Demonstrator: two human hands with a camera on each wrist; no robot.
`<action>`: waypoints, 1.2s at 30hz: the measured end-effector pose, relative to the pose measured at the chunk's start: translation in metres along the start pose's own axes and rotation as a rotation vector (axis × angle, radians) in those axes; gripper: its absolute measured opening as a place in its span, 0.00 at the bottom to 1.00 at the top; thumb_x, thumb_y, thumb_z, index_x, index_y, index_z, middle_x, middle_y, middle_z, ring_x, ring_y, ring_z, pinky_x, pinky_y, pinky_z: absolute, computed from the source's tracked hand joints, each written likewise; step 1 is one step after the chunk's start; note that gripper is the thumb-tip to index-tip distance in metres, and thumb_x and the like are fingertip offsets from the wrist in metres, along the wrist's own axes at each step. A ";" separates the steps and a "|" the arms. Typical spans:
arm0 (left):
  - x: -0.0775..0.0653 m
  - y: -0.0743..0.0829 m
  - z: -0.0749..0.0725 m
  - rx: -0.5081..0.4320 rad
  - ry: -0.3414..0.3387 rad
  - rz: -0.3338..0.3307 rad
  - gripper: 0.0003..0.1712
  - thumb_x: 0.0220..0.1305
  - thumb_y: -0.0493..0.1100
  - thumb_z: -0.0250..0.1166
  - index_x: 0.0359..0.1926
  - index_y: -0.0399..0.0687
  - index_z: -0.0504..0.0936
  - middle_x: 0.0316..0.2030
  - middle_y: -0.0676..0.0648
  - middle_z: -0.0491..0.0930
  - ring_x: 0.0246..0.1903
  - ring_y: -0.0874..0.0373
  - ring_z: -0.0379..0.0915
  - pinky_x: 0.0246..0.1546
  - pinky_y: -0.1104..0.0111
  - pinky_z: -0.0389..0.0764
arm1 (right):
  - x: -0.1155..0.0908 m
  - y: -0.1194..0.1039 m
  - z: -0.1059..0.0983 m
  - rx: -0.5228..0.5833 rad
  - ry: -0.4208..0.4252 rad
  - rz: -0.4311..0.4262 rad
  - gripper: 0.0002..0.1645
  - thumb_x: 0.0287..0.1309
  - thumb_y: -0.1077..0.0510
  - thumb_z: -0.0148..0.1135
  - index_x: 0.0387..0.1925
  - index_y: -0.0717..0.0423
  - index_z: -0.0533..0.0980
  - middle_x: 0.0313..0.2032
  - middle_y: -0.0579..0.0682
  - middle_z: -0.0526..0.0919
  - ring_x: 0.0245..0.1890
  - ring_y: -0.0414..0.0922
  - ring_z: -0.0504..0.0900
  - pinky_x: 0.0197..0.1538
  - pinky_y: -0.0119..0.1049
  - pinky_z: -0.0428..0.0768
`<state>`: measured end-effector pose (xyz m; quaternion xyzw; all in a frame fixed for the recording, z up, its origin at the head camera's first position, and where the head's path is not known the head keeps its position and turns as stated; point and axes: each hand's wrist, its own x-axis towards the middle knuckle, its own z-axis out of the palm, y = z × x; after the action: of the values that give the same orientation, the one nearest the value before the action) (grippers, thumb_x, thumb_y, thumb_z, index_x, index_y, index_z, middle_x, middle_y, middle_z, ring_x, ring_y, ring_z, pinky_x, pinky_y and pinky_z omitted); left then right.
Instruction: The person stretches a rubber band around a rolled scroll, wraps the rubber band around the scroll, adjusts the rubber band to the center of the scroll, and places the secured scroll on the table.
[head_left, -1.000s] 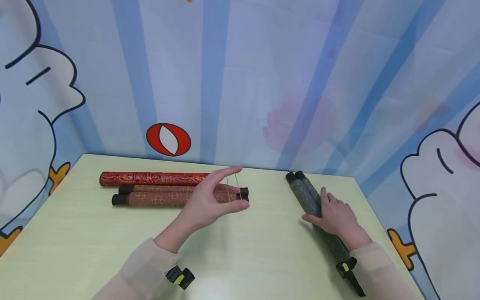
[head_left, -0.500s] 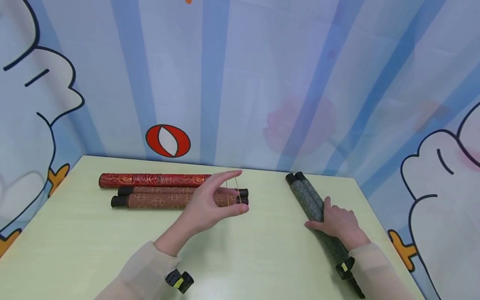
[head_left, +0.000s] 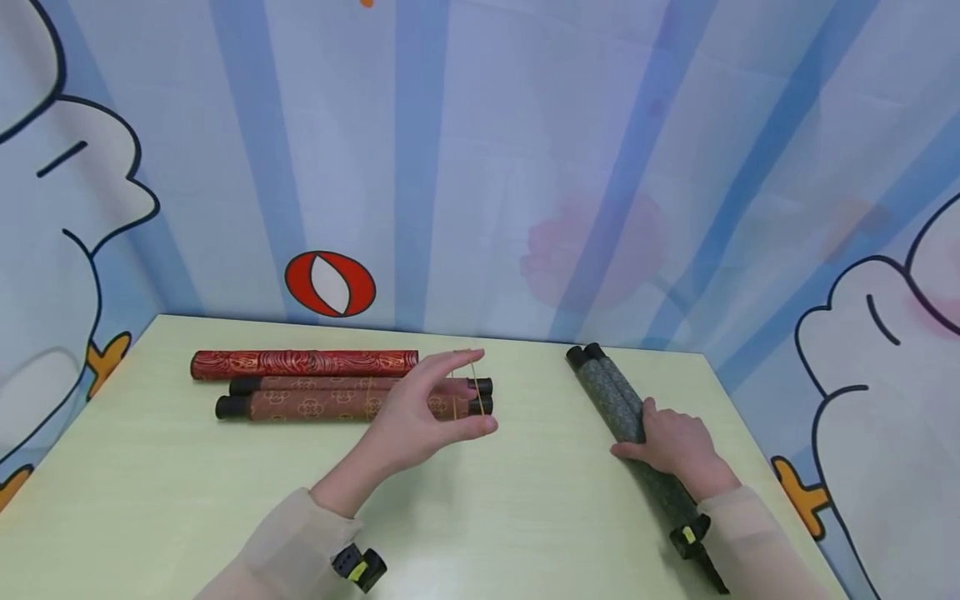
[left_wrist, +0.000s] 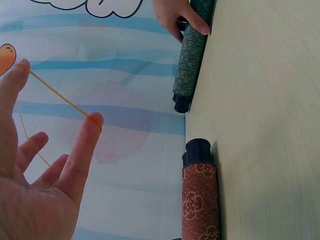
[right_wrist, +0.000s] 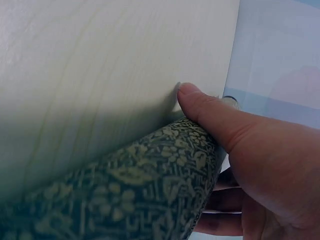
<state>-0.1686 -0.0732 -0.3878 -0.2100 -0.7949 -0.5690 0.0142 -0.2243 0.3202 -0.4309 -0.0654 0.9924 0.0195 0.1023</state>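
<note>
My left hand (head_left: 411, 421) is raised over the right part of two brown patterned scroll rolls (head_left: 315, 406), fingers and thumb spread. A thin yellow rubber band (left_wrist: 59, 94) runs stretched around its thumb and fingertips. On the right, two green patterned scroll rolls (head_left: 611, 402) with black ends lie side by side, slanting toward me. My right hand (head_left: 678, 446) grips them near the middle, thumb on the left side. The right wrist view shows that thumb (right_wrist: 200, 102) along the green cloth (right_wrist: 150, 185), with the other fingers partly hidden behind it.
Behind the brown rolls lies a red patterned roll (head_left: 303, 364). All rest on a pale wooden table (head_left: 510, 517), with a blue and white cartoon backdrop (head_left: 487, 167) standing at its back and sides. Cameras are strapped to both wrists.
My right hand has slid slightly toward me along the green rolls, its fingers drawing in around them. The left hand keeps its spread with the rubber band. The head view has shifted a little.
</note>
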 end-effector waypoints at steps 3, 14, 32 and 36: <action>0.000 -0.001 0.001 0.013 0.004 -0.001 0.44 0.62 0.56 0.80 0.77 0.68 0.73 0.75 0.52 0.70 0.56 0.55 0.84 0.60 0.38 0.79 | 0.000 0.002 -0.001 -0.003 0.008 -0.016 0.65 0.61 0.29 0.72 0.73 0.80 0.62 0.39 0.66 0.86 0.30 0.58 0.85 0.40 0.58 0.86; 0.002 -0.005 0.004 0.030 0.002 -0.008 0.43 0.62 0.56 0.80 0.77 0.67 0.74 0.75 0.51 0.70 0.57 0.52 0.84 0.58 0.40 0.81 | -0.007 0.013 -0.001 -0.014 0.056 -0.082 0.63 0.60 0.33 0.76 0.76 0.74 0.62 0.53 0.72 0.84 0.38 0.61 0.86 0.38 0.56 0.86; 0.003 -0.010 0.004 0.083 0.021 -0.059 0.44 0.60 0.58 0.81 0.76 0.67 0.74 0.75 0.51 0.70 0.56 0.56 0.84 0.61 0.41 0.79 | -0.025 0.000 -0.028 -0.007 0.462 -0.376 0.55 0.54 0.45 0.83 0.78 0.56 0.69 0.55 0.61 0.83 0.49 0.59 0.84 0.29 0.48 0.84; 0.004 -0.010 0.003 0.118 0.030 -0.060 0.45 0.59 0.60 0.81 0.76 0.67 0.74 0.77 0.50 0.68 0.60 0.53 0.82 0.66 0.36 0.75 | -0.031 -0.008 -0.037 -0.025 0.531 -0.431 0.56 0.51 0.45 0.85 0.78 0.54 0.69 0.55 0.61 0.83 0.51 0.59 0.84 0.29 0.50 0.85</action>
<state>-0.1750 -0.0718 -0.3970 -0.1765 -0.8327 -0.5245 0.0212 -0.2009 0.3145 -0.3889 -0.2775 0.9475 -0.0081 -0.1586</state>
